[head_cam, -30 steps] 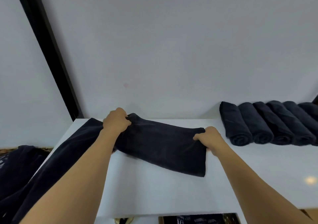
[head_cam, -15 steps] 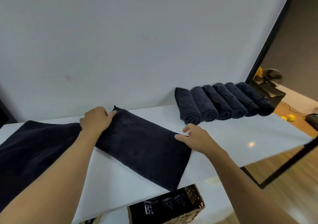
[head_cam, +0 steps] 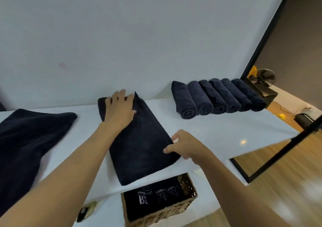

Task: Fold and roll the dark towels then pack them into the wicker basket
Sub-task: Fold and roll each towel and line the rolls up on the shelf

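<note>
Head view is showing us partway through the job. Six rolled towels are lying side by side, touching, along the far edge of the surface toward its right end, and none of them is packed yet. The wicker basket is sitting below the near edge, partly hidden by it, and is already holding dark labelled cloth. A loose towel is waiting in a heap at the left end, draping over the near edge.

We are working on the folded towel, which is lying as a long narrow strip from the far edge to the near edge at the middle of the surface. Our left hand is pressing flat on its far end, fingers straight and spread, gripping nothing. Our right hand is pinching its right border near the near corner, thumb on top and fingers tucked under.

We are judging that the fold is finished or nearly so, with the rolling of this piece, the loose one and all the packing remaining. The cloth is looking thick, soft and matte, almost black; its edges are lying fairly straight, with one far corner poking up.
</note>
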{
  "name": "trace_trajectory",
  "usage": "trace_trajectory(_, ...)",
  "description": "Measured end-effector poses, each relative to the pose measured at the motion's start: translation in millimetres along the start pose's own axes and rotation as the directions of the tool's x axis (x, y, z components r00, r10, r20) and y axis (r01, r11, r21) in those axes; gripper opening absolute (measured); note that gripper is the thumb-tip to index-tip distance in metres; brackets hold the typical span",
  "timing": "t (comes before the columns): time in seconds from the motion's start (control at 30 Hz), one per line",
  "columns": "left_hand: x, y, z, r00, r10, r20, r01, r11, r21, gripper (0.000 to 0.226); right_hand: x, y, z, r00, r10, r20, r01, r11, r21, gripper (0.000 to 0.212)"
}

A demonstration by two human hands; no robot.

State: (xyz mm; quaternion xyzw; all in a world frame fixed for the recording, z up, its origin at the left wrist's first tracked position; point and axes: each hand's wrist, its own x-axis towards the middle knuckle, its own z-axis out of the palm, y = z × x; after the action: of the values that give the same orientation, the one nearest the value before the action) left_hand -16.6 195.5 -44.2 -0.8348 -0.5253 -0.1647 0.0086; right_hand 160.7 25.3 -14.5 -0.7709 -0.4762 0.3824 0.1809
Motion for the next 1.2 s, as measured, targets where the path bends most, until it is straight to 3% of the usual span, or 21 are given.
trace_trajectory(0.07,-38.9,13.5,-5.9,0.99,0.139,0.005,-0.134,0.967,-0.216,0.046,-7.2,5.6,3.6,1.0,-0.027,0.007,0.027,1.0,0.013,0.068)
trace_trajectory(0.13,-89.4,21.6,-16.2,0.973,0.224,0.063,-0.193,0.929,-0.317,0.056,-14.0,11.2,6.6,0.999,-0.039,0.023,0.038,0.998,0.048,0.071)
trace_trajectory(0.27,-178.3,26.8,-24.8,0.956,0.282,0.083,-0.266,0.949,-0.167,0.086,-31.3,20.6,12.7,0.998,-0.06,0.038,0.054,0.988,0.142,0.068)
trace_trajectory(0.33,-204.2,27.5,-20.7,0.939,0.339,0.064,-0.34,0.941,0.004,0.086,-40.7,23.9,14.4,0.997,-0.072,0.04,0.064,0.984,0.168,0.067)
trace_trajectory(0.4,-219.7,28.9,-20.3,0.926,0.377,-0.004,-0.375,0.922,0.095,0.068,-48.5,27.0,15.8,0.996,-0.075,0.044,0.065,0.98,0.19,0.063)
trace_trajectory(0.53,-240.2,33.5,-24.4,0.934,0.329,-0.135,-0.322,0.944,0.076,0.067,-59.5,33.4,18.1,0.994,-0.083,0.068,0.066,0.973,0.221,0.037)
trace_trajectory(0.6,-249.1,34.5,-22.9,0.916,0.378,-0.134,-0.357,0.92,0.16,0.074,-60.6,34.4,17.9,0.994,-0.076,0.076,0.052,0.959,0.279,0.021)
trace_trajectory(0.7,-254.5,34.6,-28.4,0.936,0.337,-0.101,-0.313,0.929,0.197,0.079,-58.5,32.7,15.7,0.992,-0.056,0.112,0.009,0.925,0.381,0.018)
trace_trajectory(0.8,-253.3,34.1,-38.9,0.989,0.144,-0.045,-0.145,0.989,-0.028,0.034,-61.7,30.3,10.6,0.989,-0.028,0.142,-0.036,0.903,0.428,0.018)
trace_trajectory(0.87,-249.6,35.5,-47.0,1.0,0.008,0.012,-0.005,0.966,-0.258,0.038,-63.2,30.0,9.3,0.993,-0.054,0.105,0.013,0.935,0.356,0.017)
trace_trajectory(0.93,-241.8,33.3,-51.1,0.999,-0.036,-0.002,0.033,0.93,-0.366,0.028,-61.9,32.6,13.0,0.981,-0.179,-0.07,0.186,0.976,0.11,0.017)
trace_trajectory(1.0,-234.7,33.1,-56.5,0.999,-0.052,-0.013,0.043,0.923,-0.381,0.022,-66.2,33.4,17.4,0.849,-0.439,-0.293,0.419,0.898,-0.131,0.017)
trace_trajectory(1.03,-231.3,32.6,-58.3,0.998,-0.06,0.0,0.055,0.918,-0.393,0.022,-71.3,33.3,19.8,0.765,-0.564,-0.312,0.553,0.823,-0.131,0.021)
trace_trajectory(1.1,-224.5,31.0,-60.5,0.996,-0.086,0.027,0.09,0.903,-0.419,0.021,-82.0,33.1,28.3,0.663,-0.74,-0.115,0.725,0.673,-0.149,0.051)
trace_trajectory(1.17,-217.8,28.9,-61.1,0.992,-0.109,0.065,0.126,0.886,-0.447,0.018,-81.2,35.5,42.3,0.637,-0.764,0.105,0.714,0.534,-0.453,0.084)
trace_trajectory(1.2,-214.4,27.5,-61.8,0.988,-0.125,0.086,0.151,0.868,-0.473,0.016,-75.5,38.5,48.5,0.63,-0.767,0.124,0.673,0.458,-0.581,0.088)
